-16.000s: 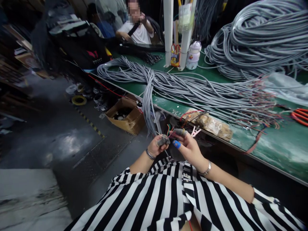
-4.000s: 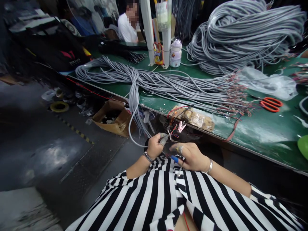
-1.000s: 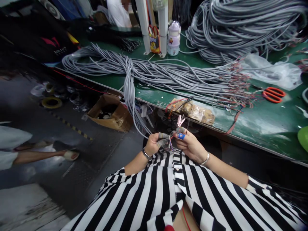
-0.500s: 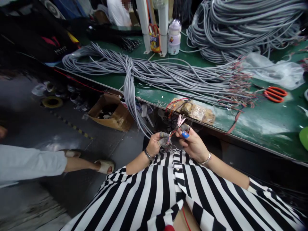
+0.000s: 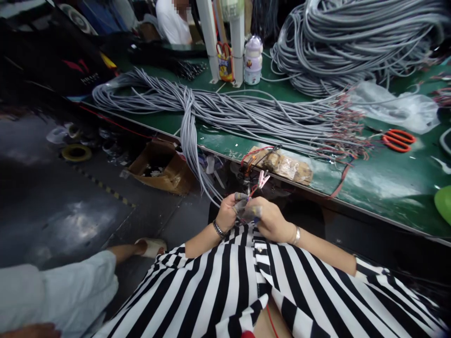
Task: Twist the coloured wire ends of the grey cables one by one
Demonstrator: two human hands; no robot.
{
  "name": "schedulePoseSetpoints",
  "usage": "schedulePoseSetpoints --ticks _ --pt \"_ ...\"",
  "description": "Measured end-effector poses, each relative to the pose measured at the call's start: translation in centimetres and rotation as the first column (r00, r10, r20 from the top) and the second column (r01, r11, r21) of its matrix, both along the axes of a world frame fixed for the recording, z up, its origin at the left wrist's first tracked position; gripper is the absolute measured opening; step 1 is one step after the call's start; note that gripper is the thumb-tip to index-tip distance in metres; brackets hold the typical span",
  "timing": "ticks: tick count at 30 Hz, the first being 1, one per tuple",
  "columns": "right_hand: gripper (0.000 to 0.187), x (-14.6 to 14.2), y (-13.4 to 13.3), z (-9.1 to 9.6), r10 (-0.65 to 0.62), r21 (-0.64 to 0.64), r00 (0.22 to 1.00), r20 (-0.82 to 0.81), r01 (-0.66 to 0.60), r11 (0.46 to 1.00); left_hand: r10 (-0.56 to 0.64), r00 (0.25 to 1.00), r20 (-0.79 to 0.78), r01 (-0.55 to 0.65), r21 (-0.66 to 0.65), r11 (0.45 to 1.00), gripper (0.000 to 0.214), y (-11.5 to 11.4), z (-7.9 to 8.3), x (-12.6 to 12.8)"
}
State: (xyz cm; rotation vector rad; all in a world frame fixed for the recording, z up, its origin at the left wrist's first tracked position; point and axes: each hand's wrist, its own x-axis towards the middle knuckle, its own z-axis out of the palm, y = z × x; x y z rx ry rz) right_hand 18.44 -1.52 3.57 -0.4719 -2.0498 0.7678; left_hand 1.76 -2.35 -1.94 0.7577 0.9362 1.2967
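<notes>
Nearest me is my striped shirt, and just beyond its front my two hands meet. With my left hand I keep a narrow grip on a few coloured wires, which poke out past my wrapped fingertips. My right hand comes in against them from 3 o'clock, its fingers curled and blurred; I cannot tell whether that grip holds a wire. Around my hands, someone's leg in pale shorts is at 8 o'clock, and a pink clip sits close by at 1 o'clock. An open cardboard box is at 10 o'clock, below the table. On the table edge, between 1 and 2 o'clock, lies a taped brown block. Orange-handled scissors lie farther out at 2 o'clock. At 12 o'clock a gray cable bundle stretches across, with a lidded bottle upright behind it. A big cable coil is heaped at 1 o'clock; farthest, at 11, is a person in white.
</notes>
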Motion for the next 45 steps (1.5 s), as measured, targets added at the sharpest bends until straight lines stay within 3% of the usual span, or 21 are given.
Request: schedulePoseSetpoints --ticks 3,7,11,14,17,19,21,23,25,27,29,31,33,35,37,40,41,43,45 --pt "0.022 -0.4 0.1 -0.4 -0.023 0.282 0.987 0.16 -0.023 0.959 -0.018 1.0 -0.006 0.018 0.008 1.0 0.031 0.1 0.6 0.1" --pt "0.024 -0.2 -0.1 -0.7 0.042 0.316 0.969 0.243 -0.12 0.941 -0.01 0.999 -0.031 0.011 0.046 0.999 0.03 0.6 0.6 -0.5" --pt "0.026 1.1 -0.6 -0.7 0.143 0.181 0.977 0.157 -0.171 0.969 0.049 0.998 -0.045 -0.044 0.118 0.992 0.036 1.2 -0.1 -1.9" --pt "0.022 2.1 -0.6 -0.6 -0.063 -0.071 0.998 0.015 0.064 0.995 0.064 0.997 -0.036 -0.059 0.122 0.991 0.04 1.3 -0.3 -2.6" --pt "0.02 2.1 -0.4 -0.3 -0.277 -0.325 0.961 0.013 0.266 0.907 0.07 0.996 -0.047 -0.065 0.113 0.992 0.039 1.1 -0.4 -2.6" --pt "0.022 1.8 -0.1 0.1 -0.283 -0.348 0.955 0.086 0.295 0.89 0.036 0.996 -0.081 -0.027 0.117 0.993 0.035 0.9 -0.5 -2.4" --pt "0.017 1.2 0.0 0.4 -0.279 -0.242 0.943 0.183 0.318 0.917 -0.005 0.992 -0.126 0.02 0.122 0.992 0.033 0.7 -0.6 -2.1" --pt "0.013 0.5 0.1 0.4 -0.274 -0.021 0.924 0.266 0.29 0.957 -0.022 0.987 -0.162 0.043 0.128 0.991 0.032 0.5 -0.5 -1.9" --pt "0.016 -0.1 0.0 0.2 -0.201 0.201 0.915 0.35 0.137 0.97 -0.034 0.98 -0.198 0.063 0.143 0.988 0.031 0.5 -0.1 -1.8" --pt "0.018 -0.4 -0.1 0.0 -0.057 0.287 0.897 0.438 -0.08 0.955 -0.052 0.968 -0.244 0.094 0.162 0.982 0.029 0.5 0.5 -1.8" --pt "0.02 -0.4 -0.2 -0.2 0.101 0.235 0.867 0.488 -0.241 0.942 -0.049 0.956 -0.29 0.103 0.175 0.979 0.028 0.6 1.1 -1.9" --pt "0.021 0.3 -0.2 -0.2 0.233 0.108 0.855 0.463 -0.315 0.943 -0.025 0.95 -0.313 0.087 0.184 0.979 0.028 0.7 1.5 -2.3" --pt "0.027 1.5 0.0 -0.2 0.295 -0.061 0.885 0.36 -0.294 0.954 -0.023 0.949 -0.315 0.086 0.188 0.978 0.03 0.8 1.8 -2.8" --pt "0.033 2.8 0.3 -0.3 0.239 -0.282 0.948 0.209 -0.176 0.943 -0.058 0.945 -0.321 0.123 0.186 0.975 0.031 0.9 1.8 -3.3" --pt "0.035 3.6 0.7 -0.7 0.033 -0.529 0.997 0.073 0.01 0.848 -0.106 0.928 -0.356 0.187 0.199 0.962 0.03 0.9 1.8 -3.7" --pt "0.037 3.5 1.3 -1.1 -0.242 -0.813 0.97 0.02 0.157 0.561 -0.162 0.864 -0.477 0.316 0.263 0.912 0.027 1.1 1.8 -3.9" --pt "0.039 3.2 1.6 -1.1 -0.249 -0.867 0.968 0.026 0.146 0.476 -0.169 0.835 -0.524 0.36 0.288 0.888 0.026 1.2 1.9 -3.9" --pt "0.044 2.6 2.0 -0.7 -0.17 -0.928 0.985 0.03 0.091 0.36 -0.163 0.777 -0.608 0.436 0.334 0.835 0.024 1.5 2.1 -3.9" --pt "0.046 2.1 2.4 0.0 -0.056 -0.948 0.998 0.036 0.052 0.315 -0.139 0.726 -0.673 0.497 0.375 0.783 0.022 1.7 2.4 -4.0"
